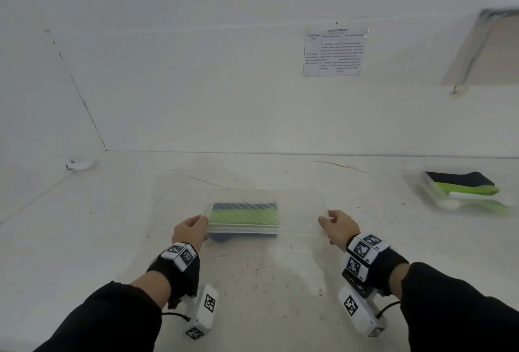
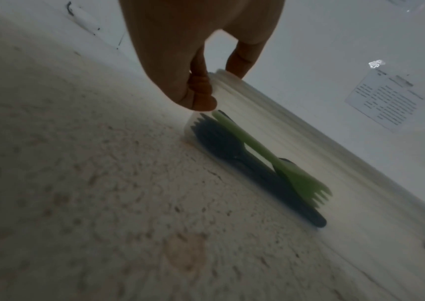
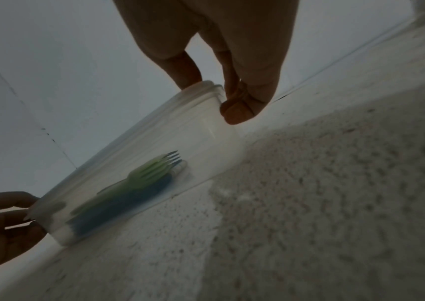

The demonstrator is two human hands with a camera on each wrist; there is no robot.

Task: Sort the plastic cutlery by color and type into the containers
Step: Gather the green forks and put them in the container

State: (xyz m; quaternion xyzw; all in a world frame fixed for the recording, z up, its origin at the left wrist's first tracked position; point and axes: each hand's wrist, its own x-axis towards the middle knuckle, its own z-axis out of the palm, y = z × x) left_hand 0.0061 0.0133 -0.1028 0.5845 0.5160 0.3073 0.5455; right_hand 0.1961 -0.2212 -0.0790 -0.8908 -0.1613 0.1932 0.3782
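- A clear plastic container (image 1: 295, 228) sits in the middle of the white, speckled desk (image 1: 252, 281), with its long side facing the person.
- The left hand (image 1: 188, 232) pinches the container's left end at the rim, thumb on top and fingers curled beneath the lip.
- The right hand (image 1: 338, 228) grips the right end the same way, thumb over the rim and fingers against the outer wall.
- In the wrist views the base looks close to or on the desk; whether it is lifted cannot be told, and the picture is smeared by motion.
- Inside, toward the left half, a green fork (image 2: 296, 179) lies over dark blue forks (image 2: 221, 142); their count cannot be told.
- The right half of the container shows nothing inside.
- A second clear container (image 1: 438, 191) stands well apart at the far right of the desk, holding blurred black, green and white cutlery (image 1: 466, 186).
- A printed sheet (image 1: 334, 52) hangs on the white back wall (image 1: 196, 71), above and behind the containers.
- A small white object (image 1: 80, 165) lies in the far left corner where desk meets wall; what it is cannot be told.
- Both forearms wear black sleeves, and each wrist carries a strapped camera unit with black-and-white markers.
- Nothing lies between the hands and the container they hold.
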